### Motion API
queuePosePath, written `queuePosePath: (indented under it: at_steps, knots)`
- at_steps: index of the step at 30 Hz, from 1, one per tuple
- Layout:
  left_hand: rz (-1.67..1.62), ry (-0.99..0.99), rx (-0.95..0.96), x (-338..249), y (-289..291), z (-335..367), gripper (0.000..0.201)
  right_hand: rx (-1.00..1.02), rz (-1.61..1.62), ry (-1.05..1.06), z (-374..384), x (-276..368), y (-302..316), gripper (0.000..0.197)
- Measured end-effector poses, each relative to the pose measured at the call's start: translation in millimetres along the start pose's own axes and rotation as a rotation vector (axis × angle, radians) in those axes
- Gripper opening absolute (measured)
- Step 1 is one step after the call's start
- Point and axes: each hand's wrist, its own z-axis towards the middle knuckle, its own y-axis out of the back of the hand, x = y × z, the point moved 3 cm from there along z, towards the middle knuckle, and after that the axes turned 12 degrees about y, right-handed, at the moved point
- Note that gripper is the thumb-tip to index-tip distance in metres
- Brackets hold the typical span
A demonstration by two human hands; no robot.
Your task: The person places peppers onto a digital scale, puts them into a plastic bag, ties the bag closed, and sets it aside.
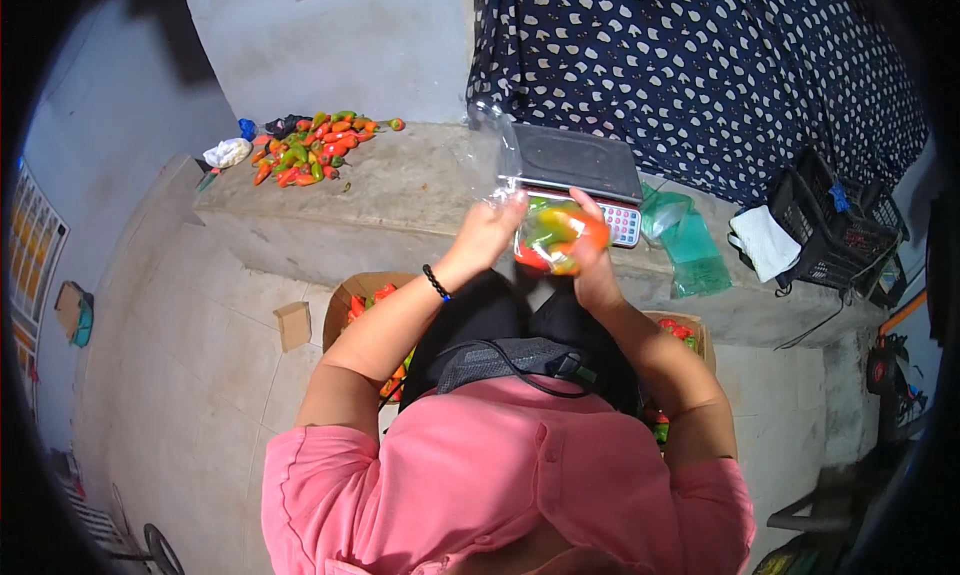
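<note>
A clear plastic bag of red, orange and green peppers (548, 237) hangs between my hands in front of the kitchen scale (575, 160). My left hand (488, 235) is closed on the gathered neck of the bag, and the loose clear top (492, 155) stands up above it. My right hand (596, 270) cups the full part from the right side, its fingers partly behind the peppers. The scale has a dark platform and a keypad (622, 223) at its front, partly covered by the bag and my right hand.
A pile of loose peppers (318, 147) lies left on the concrete ledge (400, 175). Green plastic bags (690, 250), a white cloth (768, 243) and black crates (835, 230) sit to the right. Cardboard boxes of peppers (338, 320) flank my legs. A cardboard piece (293, 326) lies on the floor.
</note>
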Motion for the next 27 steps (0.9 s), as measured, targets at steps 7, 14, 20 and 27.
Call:
queuePosePath:
  at_steps: [7,14,20,27]
  knots:
    - [0.220,-0.437,0.109,-32,8,-7,0.022,0.275,0.610,-0.988,-45,-82,17,0.032]
    - [-0.654,0.471,0.236,21,20,13,0.030,0.399,-1.333,0.976,-22,2,4,0.070]
    - [-0.492,0.439,0.171,25,-10,1,0.030,0.349,-1.231,0.870,-9,20,-10,0.068]
    - [0.184,-0.490,-0.081,-24,4,-8,0.026,0.215,0.680,-0.884,-31,-12,12,0.084]
